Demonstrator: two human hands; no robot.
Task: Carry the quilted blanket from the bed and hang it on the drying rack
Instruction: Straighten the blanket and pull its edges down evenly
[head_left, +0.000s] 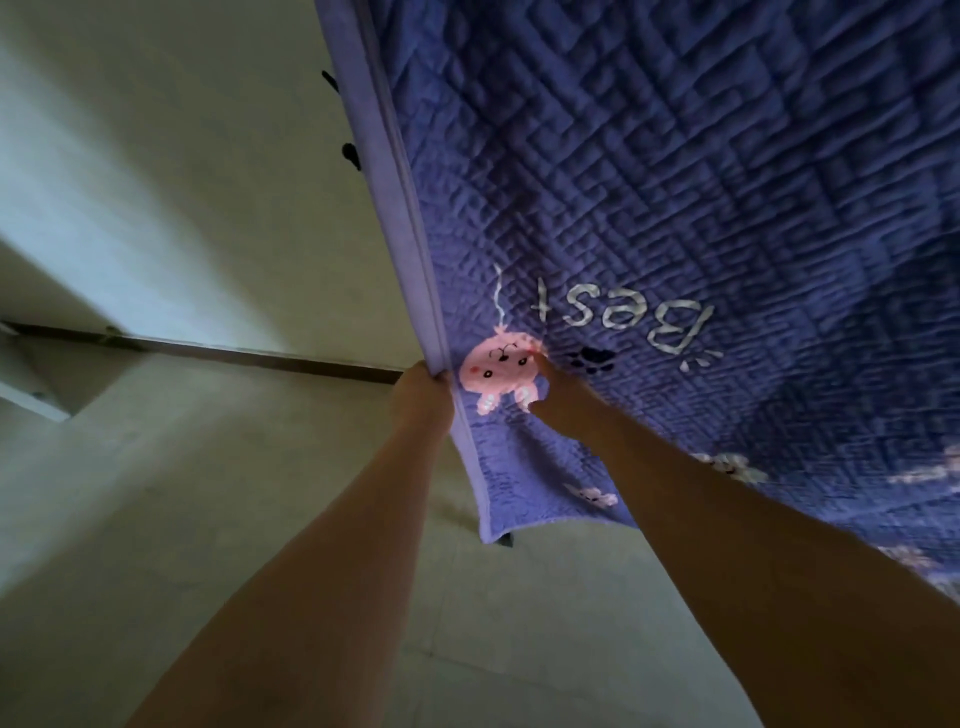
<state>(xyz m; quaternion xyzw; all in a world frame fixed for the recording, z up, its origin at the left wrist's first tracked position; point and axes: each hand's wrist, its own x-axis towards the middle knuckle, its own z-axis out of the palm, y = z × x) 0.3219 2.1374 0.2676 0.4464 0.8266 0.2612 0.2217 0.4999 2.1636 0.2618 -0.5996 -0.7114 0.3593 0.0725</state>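
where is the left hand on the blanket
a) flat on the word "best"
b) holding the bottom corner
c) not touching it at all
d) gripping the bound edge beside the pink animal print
d: the left hand grips the lighter bound edge of the quilted blanket right beside the pink animal print, well above the hanging bottom corner.

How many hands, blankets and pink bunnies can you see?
Hands: 2, the left hand and the right hand
Blankets: 1, the purple quilted blanket
Pink bunnies: 1, the pink bunny on the blanket
Total: 4
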